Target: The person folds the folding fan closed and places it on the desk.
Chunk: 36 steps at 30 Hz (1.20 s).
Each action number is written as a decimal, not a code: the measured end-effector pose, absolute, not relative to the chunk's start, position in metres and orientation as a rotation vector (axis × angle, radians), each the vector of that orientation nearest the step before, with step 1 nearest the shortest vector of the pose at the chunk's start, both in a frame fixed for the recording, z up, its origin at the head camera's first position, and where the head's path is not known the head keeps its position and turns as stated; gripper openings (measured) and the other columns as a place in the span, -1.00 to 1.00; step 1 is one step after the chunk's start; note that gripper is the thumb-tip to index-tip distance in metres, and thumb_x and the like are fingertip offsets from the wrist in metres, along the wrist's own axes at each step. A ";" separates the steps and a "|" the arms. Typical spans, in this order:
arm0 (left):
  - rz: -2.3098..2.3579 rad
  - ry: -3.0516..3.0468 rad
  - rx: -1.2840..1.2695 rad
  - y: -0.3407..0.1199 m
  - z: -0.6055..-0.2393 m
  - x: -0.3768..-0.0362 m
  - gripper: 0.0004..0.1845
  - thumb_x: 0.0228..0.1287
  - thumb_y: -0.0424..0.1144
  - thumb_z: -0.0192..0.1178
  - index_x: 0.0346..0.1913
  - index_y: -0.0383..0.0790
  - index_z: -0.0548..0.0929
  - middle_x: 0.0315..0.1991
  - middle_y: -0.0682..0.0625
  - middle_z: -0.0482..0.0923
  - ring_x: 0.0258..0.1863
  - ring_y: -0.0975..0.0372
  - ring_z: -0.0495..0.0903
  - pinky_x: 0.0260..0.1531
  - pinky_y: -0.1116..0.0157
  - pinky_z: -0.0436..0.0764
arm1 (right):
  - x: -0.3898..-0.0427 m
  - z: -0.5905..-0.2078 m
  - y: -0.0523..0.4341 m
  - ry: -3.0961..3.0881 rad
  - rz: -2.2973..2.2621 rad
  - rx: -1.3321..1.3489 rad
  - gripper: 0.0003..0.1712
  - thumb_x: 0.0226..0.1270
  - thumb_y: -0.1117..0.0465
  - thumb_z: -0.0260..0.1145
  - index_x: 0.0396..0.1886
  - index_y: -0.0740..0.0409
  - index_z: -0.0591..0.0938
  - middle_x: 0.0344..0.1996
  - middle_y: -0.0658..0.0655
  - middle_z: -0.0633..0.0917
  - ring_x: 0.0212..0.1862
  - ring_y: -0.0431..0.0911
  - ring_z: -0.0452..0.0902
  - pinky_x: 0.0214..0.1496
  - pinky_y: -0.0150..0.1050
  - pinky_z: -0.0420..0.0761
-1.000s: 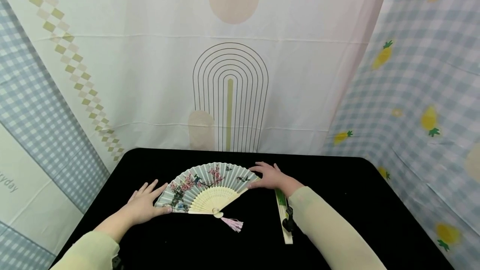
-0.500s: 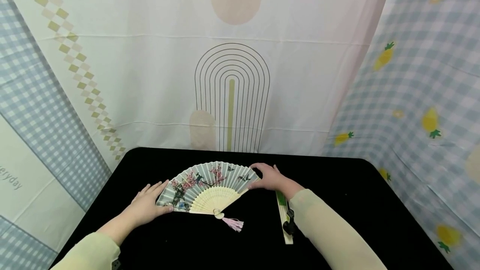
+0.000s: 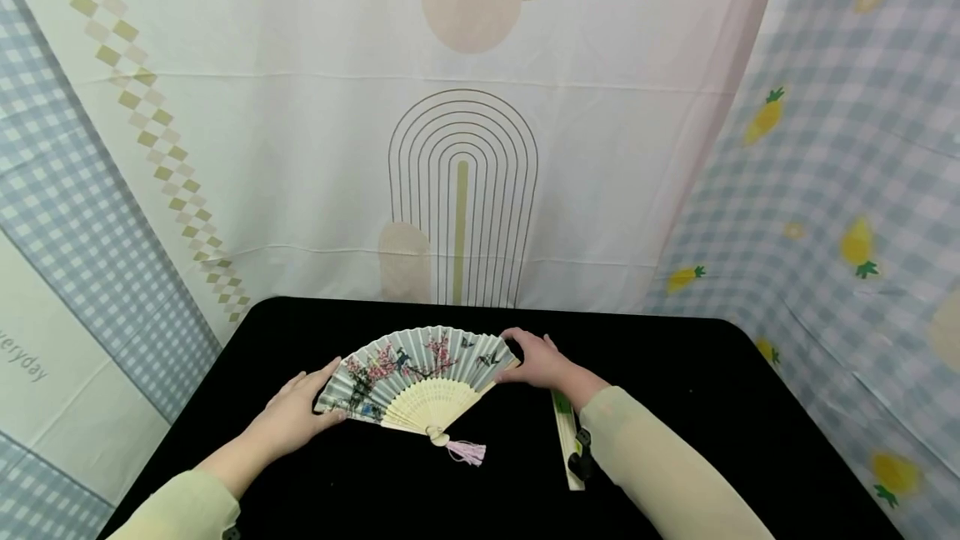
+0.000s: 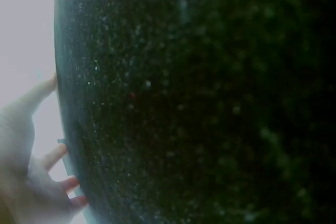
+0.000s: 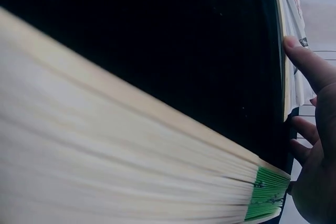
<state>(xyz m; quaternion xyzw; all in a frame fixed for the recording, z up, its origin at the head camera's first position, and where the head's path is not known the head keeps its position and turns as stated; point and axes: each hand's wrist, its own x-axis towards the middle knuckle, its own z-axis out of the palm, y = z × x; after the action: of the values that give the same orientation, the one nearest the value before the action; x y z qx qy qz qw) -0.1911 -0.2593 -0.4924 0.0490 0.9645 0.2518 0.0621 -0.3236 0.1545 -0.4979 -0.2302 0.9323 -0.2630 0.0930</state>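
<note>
A spread folding fan (image 3: 431, 377), pale grey-blue with pink blossoms, dark birds and cream ribs, is over the black table. Its pink tassel (image 3: 467, 452) hangs from the pivot toward the near side. My left hand (image 3: 288, 417) pinches the fan's left end, thumb in front and fingers along the outer edge. At the right end, my right hand (image 3: 542, 363) grips the guard stick between thumb and fingers. In the left wrist view, my left hand (image 4: 31, 182) is at the lower left, beside a dark surface. My right hand (image 5: 320, 135) shows at the right wrist view's edge.
A folded fan (image 3: 566, 444) with cream ribs and a green part lies beneath my right wrist; this folded fan (image 5: 136, 135) fills the lower right wrist view. Patterned white cloth (image 3: 600, 190) hangs behind the black table (image 3: 660, 423), with checked cloth at both sides.
My left fingers have drawn in around the fan's left edge. The fan has tilted slightly, its pivot a little lower in view and its left stick now sloping. The right hand has barely moved.
</note>
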 end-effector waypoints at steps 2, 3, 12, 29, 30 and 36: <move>0.779 2.900 0.136 -0.259 -0.491 -0.191 0.02 0.23 0.26 0.28 0.60 -0.03 0.02 0.44 -0.42 0.15 0.40 -0.40 0.01 0.10 -0.47 0.22 | -0.323 -0.498 0.154 2.768 -0.784 -0.684 -0.13 0.11 -0.17 0.52 0.35 0.04 0.42 0.32 0.11 0.48 0.37 0.07 0.35 0.47 0.34 -0.10; 0.789 2.893 0.131 -0.259 -0.491 -0.192 0.02 0.23 0.26 0.27 0.60 -0.02 0.01 0.44 -0.44 0.15 0.39 -0.40 0.03 0.08 -0.45 0.27 | -0.323 -0.498 0.154 2.771 -0.775 -0.684 -0.13 0.12 -0.17 0.52 0.35 0.04 0.42 0.32 0.11 0.48 0.37 0.06 0.35 0.47 0.33 -0.09; 0.912 2.883 0.142 -0.257 -0.487 -0.193 -0.10 0.37 0.19 0.17 0.60 -0.04 0.02 0.48 -0.34 0.12 0.35 -0.32 0.23 0.11 -0.33 0.38 | -0.321 -0.498 0.154 2.769 -0.799 -0.675 -0.12 0.11 -0.14 0.54 0.34 0.08 0.40 0.29 0.14 0.51 0.35 0.07 0.38 0.47 0.32 -0.08; 1.208 2.767 0.220 -0.264 -0.477 -0.190 -0.22 0.44 -0.12 0.20 0.60 0.07 0.06 0.37 -0.36 0.32 0.11 -0.10 0.58 -0.13 0.01 0.63 | -0.318 -0.497 0.155 2.740 -0.861 -0.615 -0.10 0.12 -0.15 0.53 0.39 -0.01 0.36 0.34 0.11 0.45 0.38 0.05 0.34 0.49 0.30 -0.10; 1.214 2.754 0.221 -0.265 -0.477 -0.190 -0.20 0.42 -0.14 0.22 0.60 0.07 0.05 0.30 -0.34 0.43 0.04 -0.02 0.63 -0.17 0.05 0.63 | -0.318 -0.497 0.155 2.742 -0.870 -0.617 -0.12 0.12 -0.15 0.53 0.37 -0.01 0.37 0.33 0.11 0.46 0.38 0.05 0.35 0.49 0.30 -0.09; 1.227 2.736 0.229 -0.267 -0.479 -0.190 -0.14 0.36 -0.22 0.29 0.59 0.08 0.06 0.00 -0.12 0.68 -0.17 0.19 0.67 -0.26 0.15 0.61 | -0.317 -0.500 0.156 2.763 -0.892 -0.631 -0.19 0.10 -0.12 0.55 0.30 -0.06 0.41 0.26 0.07 0.51 0.33 0.02 0.40 0.49 0.30 -0.11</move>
<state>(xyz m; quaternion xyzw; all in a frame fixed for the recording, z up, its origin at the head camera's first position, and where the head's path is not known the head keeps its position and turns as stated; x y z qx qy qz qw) -0.1896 -0.2666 -0.4787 0.0761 0.9077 0.4072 0.0671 -0.3171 0.1557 -0.4997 -0.2116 0.9266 -0.2990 0.0853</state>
